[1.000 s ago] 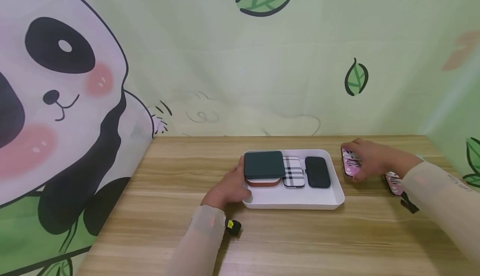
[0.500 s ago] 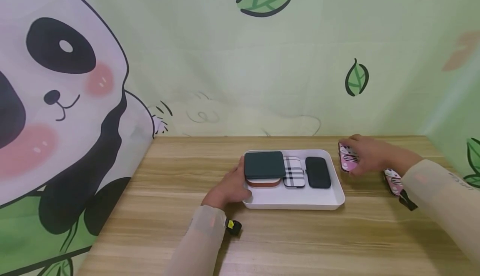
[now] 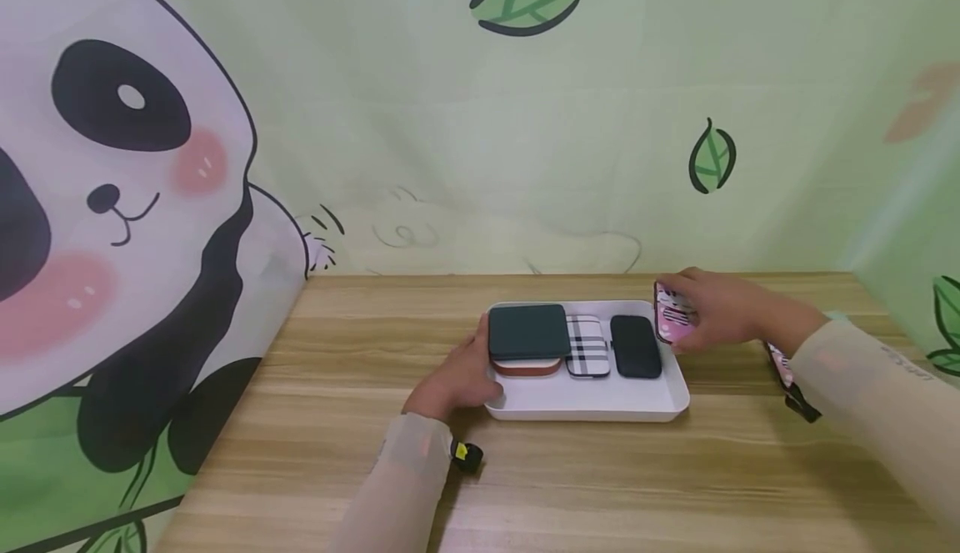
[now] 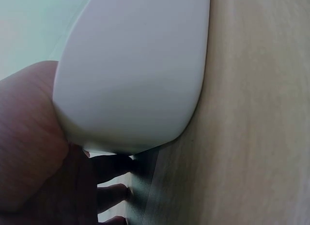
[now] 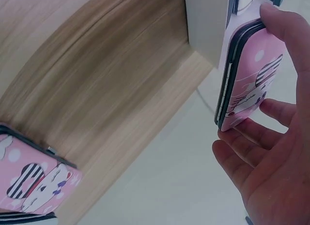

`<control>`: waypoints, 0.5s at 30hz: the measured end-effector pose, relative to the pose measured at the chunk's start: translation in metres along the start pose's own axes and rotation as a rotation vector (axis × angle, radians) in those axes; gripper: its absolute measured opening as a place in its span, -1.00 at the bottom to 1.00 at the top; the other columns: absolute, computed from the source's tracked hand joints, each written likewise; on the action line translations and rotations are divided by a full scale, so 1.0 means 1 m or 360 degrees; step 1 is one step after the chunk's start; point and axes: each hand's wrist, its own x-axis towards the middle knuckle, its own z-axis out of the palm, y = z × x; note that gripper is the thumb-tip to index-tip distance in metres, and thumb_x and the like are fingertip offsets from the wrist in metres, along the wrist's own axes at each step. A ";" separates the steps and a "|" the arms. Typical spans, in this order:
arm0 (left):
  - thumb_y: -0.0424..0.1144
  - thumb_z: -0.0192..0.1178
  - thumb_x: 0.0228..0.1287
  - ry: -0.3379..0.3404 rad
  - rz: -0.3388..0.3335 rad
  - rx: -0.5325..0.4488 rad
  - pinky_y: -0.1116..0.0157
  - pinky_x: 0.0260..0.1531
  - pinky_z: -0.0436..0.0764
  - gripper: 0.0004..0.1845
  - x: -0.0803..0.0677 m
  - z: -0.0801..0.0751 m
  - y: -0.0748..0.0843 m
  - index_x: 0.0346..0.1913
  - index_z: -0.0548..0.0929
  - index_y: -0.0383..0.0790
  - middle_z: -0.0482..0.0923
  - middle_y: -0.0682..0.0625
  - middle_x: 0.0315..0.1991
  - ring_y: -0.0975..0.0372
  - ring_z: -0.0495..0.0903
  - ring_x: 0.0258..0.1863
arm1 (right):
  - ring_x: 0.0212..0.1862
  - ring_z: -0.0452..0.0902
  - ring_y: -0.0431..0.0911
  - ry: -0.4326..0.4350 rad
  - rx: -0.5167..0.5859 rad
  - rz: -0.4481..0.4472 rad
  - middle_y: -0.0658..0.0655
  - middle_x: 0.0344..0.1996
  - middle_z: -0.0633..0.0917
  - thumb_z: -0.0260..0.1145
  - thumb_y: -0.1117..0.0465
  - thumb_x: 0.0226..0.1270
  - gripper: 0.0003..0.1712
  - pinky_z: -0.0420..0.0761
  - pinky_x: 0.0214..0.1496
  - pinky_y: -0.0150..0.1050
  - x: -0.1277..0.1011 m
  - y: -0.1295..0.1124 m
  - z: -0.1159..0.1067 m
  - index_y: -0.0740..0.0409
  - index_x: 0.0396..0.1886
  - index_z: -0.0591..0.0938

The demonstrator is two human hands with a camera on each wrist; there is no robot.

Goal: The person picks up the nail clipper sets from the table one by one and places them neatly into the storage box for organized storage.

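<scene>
My right hand pinches a pink hinged hard case between thumb and fingertips. It is printed with a cartoon figure, has a dark rim, and overlaps the right end of the white tray. My left hand grips the tray's left end, with fingers beyond the wall in the left wrist view. Inside the tray, a dark green case lies over a brown-edged one. Beside them are a black-and-white plaid case and a black case.
A second pink cartoon case lies on the wooden table to the right, partly hidden by the right forearm in the head view. Behind the table hangs a green cloth backdrop with a panda print.
My right hand has lifted the pink case off the table and carried it left to the tray's right end. The left hand and the tray have stayed put.
</scene>
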 end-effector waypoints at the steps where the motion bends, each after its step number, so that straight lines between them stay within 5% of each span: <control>1: -0.26 0.33 0.05 0.0002 0.0005 0.0003 0.06 0.47 0.19 0.22 0.000 0.000 0.000 0.62 -0.32 -0.18 0.02 -0.16 0.60 -0.02 0.14 0.52 | 0.02 0.54 0.08 0.0001 0.0002 -0.0005 0.27 0.20 0.53 0.56 -0.28 -0.07 0.14 0.59 0.08 0.12 0.001 -0.002 0.000 0.12 0.46 0.35; 9: -0.25 0.32 0.04 0.0011 0.0017 0.0015 0.07 0.46 0.21 0.22 0.000 0.001 -0.003 0.62 -0.31 -0.19 0.03 -0.17 0.59 -0.02 0.16 0.51 | 0.02 0.53 0.08 0.0012 -0.0003 -0.0083 0.24 0.20 0.55 0.56 -0.29 -0.06 0.11 0.57 0.10 0.12 0.006 -0.017 0.000 0.10 0.44 0.37; 15: -0.26 0.32 0.03 0.0012 0.0018 0.0011 0.06 0.46 0.21 0.22 0.001 0.001 -0.003 0.62 -0.32 -0.18 0.04 -0.17 0.59 -0.03 0.16 0.51 | 0.21 0.48 0.20 0.0006 0.0025 -0.0123 0.31 0.32 0.48 0.56 -0.26 -0.05 0.10 0.47 0.25 0.20 0.011 -0.025 0.005 0.12 0.44 0.39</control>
